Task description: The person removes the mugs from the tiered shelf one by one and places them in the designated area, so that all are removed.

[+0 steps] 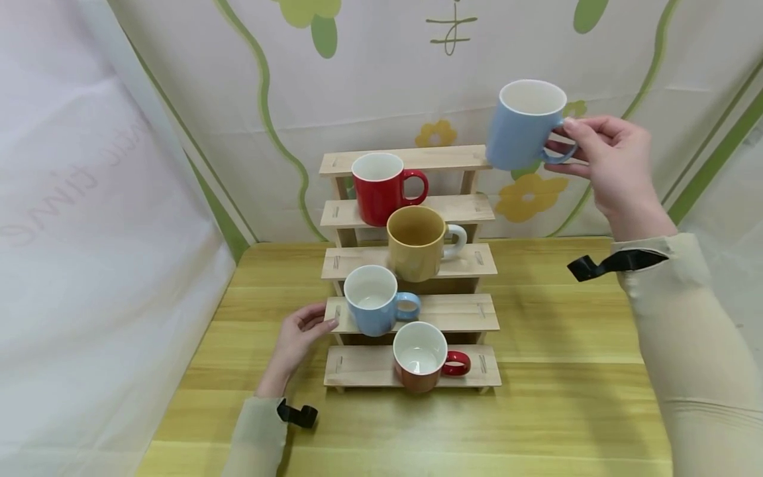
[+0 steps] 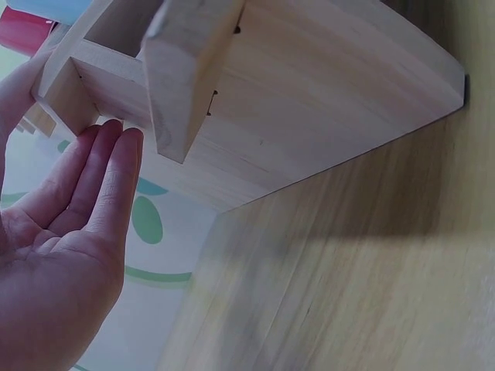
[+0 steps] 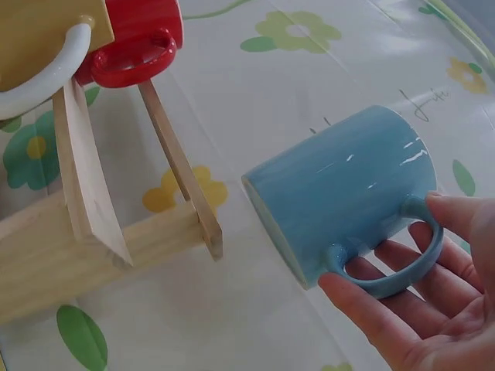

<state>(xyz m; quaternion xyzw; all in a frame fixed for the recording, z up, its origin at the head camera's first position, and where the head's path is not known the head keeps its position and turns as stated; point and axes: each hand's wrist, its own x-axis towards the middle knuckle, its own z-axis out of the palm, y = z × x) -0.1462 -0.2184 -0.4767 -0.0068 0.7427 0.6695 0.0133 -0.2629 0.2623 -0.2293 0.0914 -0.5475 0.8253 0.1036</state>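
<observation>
My right hand (image 1: 620,159) grips a light blue mug (image 1: 520,129) by its handle, holding it in the air beside the right end of the top step. In the right wrist view the mug (image 3: 348,185) lies tilted, its handle between thumb and fingers. My left hand (image 1: 298,341) pinches the left end of a stepped wooden rack (image 1: 459,311), thumb above a plank and fingers under it in the left wrist view. On the lower steps stand a red mug (image 1: 377,195), a yellow mug (image 1: 415,248), another light blue mug (image 1: 371,301) and a white-lined mug (image 1: 419,364) with a red handle.
The rack stands on a wood-grain table (image 1: 554,397). Behind it hangs a white cloth (image 1: 381,79) printed with flowers and green vines. A second white curtain (image 1: 107,252) closes off the left side. Black straps sit on both wrists.
</observation>
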